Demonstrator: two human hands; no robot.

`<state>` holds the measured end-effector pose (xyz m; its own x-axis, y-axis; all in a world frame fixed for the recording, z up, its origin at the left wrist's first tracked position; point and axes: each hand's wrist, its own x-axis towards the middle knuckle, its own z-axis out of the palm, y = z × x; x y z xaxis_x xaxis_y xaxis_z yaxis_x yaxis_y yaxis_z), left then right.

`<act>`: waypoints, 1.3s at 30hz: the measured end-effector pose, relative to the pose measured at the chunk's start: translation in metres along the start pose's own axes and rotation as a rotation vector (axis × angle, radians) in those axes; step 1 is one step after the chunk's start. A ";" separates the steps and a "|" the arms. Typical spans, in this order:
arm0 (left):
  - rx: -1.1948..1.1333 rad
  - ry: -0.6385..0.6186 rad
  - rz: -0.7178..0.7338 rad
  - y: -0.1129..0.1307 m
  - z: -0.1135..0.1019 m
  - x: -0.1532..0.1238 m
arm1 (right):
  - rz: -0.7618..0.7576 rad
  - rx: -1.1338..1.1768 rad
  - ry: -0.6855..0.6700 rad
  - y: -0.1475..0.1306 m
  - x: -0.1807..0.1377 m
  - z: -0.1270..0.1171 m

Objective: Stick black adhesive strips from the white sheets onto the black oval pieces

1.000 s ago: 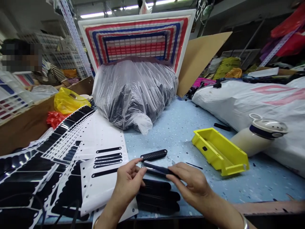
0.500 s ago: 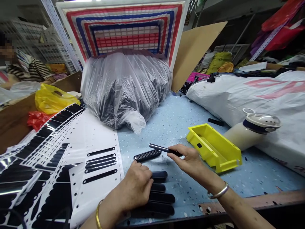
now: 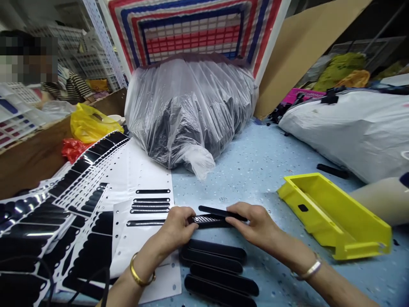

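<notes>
We take the yellow tray (image 3: pixel 319 226) as reference for all places. Markings first: on its wall, on the side toward the hands, we see a black square patch (image 3: pixel 303 208); whether it is a label we cannot tell. Beyond the tray, the white sack (image 3: pixel 329 121) carries a faint pinkish trace, too cropped and pale for us to read.

Pose: both forearms rise from the near edge and converge left of the tray, level with its middle. Left hand (image 3: pixel 179 225), the farther from the tray: fingers curled, index and thumb pinching the left end of a textured black piece (image 3: pixel 206 219) with a mesh-like face. A gold-coloured bangle (image 3: pixel 137 273) circles that wrist. Right hand (image 3: pixel 252 219), the nearer to the tray: back upward, thumb and fingers closed on the right end of a smooth black strip (image 3: pixel 212 210). The strip lies slantwise just over the textured piece's far edge. We cannot tell whether the right fingers also grip that piece. A silver-coloured bangle (image 3: pixel 311 268) sits on the right wrist.

Nearer to us than the hands, left of the tray, more dark strips (image 3: pixel 220 273) lie side by side. Well left of the tray, white sheets (image 3: pixel 150 179) bear thin black bands.
</notes>
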<state>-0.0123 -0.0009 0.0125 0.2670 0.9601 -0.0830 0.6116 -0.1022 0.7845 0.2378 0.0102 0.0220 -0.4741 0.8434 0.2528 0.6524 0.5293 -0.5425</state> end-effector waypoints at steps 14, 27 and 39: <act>-0.497 -0.111 -0.267 0.005 0.000 -0.002 | -0.236 -0.060 0.039 0.001 -0.010 -0.005; -0.529 -0.174 -0.323 0.003 -0.003 -0.001 | -0.211 -0.090 -0.070 -0.007 -0.001 -0.008; -0.520 -0.180 -0.300 0.002 -0.004 -0.002 | -0.195 -0.117 -0.093 -0.006 0.001 -0.003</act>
<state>-0.0143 -0.0019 0.0171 0.2886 0.8639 -0.4127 0.2491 0.3485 0.9036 0.2352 0.0081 0.0284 -0.6466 0.7149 0.2662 0.6047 0.6930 -0.3924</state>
